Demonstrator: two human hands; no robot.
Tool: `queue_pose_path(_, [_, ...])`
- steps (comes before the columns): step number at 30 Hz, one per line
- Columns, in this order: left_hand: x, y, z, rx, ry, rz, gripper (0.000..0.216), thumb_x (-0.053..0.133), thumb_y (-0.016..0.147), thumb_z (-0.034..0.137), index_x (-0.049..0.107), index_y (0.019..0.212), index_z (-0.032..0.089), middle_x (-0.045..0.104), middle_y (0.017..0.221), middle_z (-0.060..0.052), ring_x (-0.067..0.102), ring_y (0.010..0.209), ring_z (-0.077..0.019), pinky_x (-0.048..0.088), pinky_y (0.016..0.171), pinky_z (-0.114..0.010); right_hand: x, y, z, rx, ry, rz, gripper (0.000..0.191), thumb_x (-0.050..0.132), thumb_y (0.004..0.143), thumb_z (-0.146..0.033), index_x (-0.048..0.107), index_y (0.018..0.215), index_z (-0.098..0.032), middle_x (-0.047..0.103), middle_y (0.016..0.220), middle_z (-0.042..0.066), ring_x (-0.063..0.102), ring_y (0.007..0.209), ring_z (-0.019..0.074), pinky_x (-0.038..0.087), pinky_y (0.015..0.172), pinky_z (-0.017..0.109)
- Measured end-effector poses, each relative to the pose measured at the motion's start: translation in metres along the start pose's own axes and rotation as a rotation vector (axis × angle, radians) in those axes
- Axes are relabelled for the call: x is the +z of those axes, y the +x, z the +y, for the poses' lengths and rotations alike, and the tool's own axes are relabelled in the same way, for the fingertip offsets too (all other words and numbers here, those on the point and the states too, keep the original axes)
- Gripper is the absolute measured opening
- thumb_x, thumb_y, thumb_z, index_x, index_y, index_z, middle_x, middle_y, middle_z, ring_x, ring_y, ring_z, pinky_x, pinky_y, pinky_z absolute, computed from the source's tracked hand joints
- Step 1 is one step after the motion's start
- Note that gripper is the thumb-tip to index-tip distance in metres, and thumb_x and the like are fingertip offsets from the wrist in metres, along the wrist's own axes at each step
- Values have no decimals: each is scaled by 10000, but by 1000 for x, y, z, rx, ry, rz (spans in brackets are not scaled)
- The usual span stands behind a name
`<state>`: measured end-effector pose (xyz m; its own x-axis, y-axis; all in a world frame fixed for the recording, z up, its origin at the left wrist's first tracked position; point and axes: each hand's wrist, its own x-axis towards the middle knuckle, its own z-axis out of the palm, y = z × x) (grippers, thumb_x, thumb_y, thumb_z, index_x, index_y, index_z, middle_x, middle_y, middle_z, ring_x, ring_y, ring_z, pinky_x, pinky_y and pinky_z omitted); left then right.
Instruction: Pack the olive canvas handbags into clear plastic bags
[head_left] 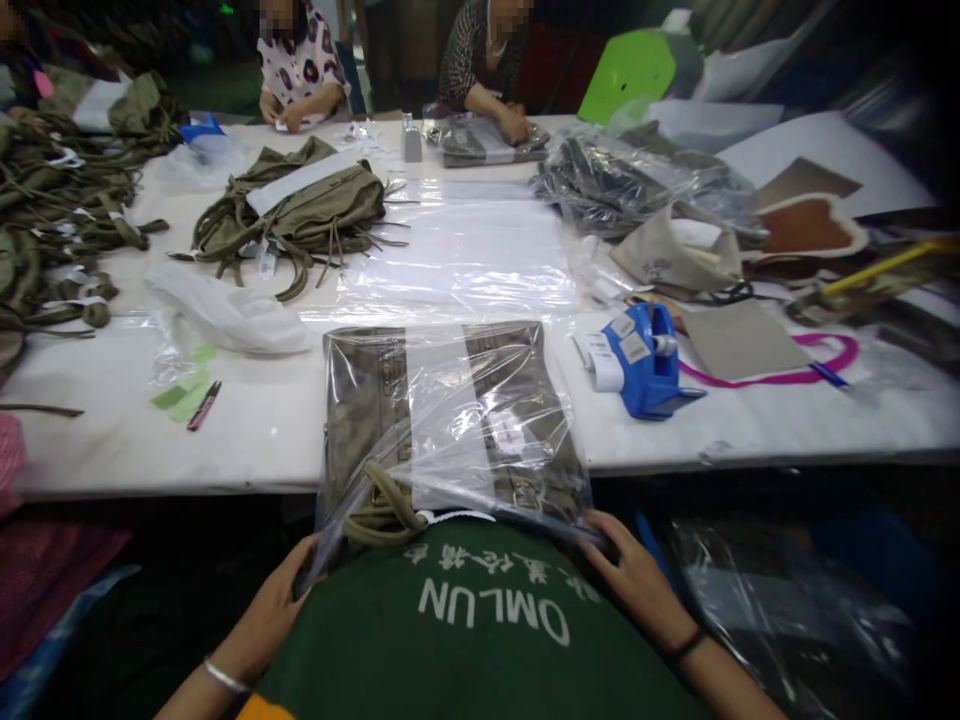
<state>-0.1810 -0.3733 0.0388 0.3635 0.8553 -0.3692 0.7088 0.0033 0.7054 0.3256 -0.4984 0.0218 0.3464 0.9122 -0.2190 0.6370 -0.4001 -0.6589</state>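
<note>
A clear plastic bag (pixel 450 420) holding an olive-green fabric bag hangs over the near edge of the white table (pixel 262 430), its open end against my green shirt. The olive strap (pixel 379 510) pokes out at that end. My left hand (pixel 281 600) grips the plastic bag's near left corner, fingers closed on it. At the near right corner my right hand (pixel 634 575) holds the plastic edge, fingers curled over it.
A blue tape dispenser (pixel 645 360) sits right of the bag. Another olive bag (pixel 300 210) lies further back, with a heap of olive bags and straps (pixel 52 220) at far left. Small snips (pixel 204 405) lie at left. Two other people work at the far side.
</note>
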Motion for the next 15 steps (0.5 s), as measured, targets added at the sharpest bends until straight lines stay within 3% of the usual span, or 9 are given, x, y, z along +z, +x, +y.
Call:
queue_pose_path(4, [14,12,1,-107,-205,60,495,525,855,557,698,1222,273,736,1156,-53,676,1115,-298,528,1014,-438,6,7,-17,123,160,-6,466,464,846,-588,704,871,-190,702,701,53,687,648,243,566,608,318])
queue_pose_path(7, [-1,21,16,-76,-198,275,502,531,839,599,732,1111,227,747,1115,-64,679,1102,-301,532,1006,-432,-19,21,-34,168,174,76,532,380,881,-554,710,1006,-155,557,461,3,538,388,205,447,416,302])
queue_pose_path(10, [-56,43,60,57,-63,547,389,567,823,522,728,998,213,758,1025,-44,700,996,-264,561,942,-399,-72,56,-72,42,2,190,406,445,882,-372,716,1058,-126,620,517,34,545,412,179,434,462,282])
queue_pose_path(12, [-105,61,102,134,53,681,280,562,824,423,706,877,188,742,838,-6,693,792,-189,589,801,-321,-117,83,-110,-136,-198,326,275,554,839,-241,747,994,-122,743,799,100,665,660,181,471,626,271])
queue_pose_path(15, [-181,86,165,155,233,751,352,487,855,394,664,846,90,673,714,32,604,663,-96,559,618,-218,-187,113,-171,-303,-246,567,419,498,867,-267,712,1143,-36,737,1021,125,694,865,148,444,725,257])
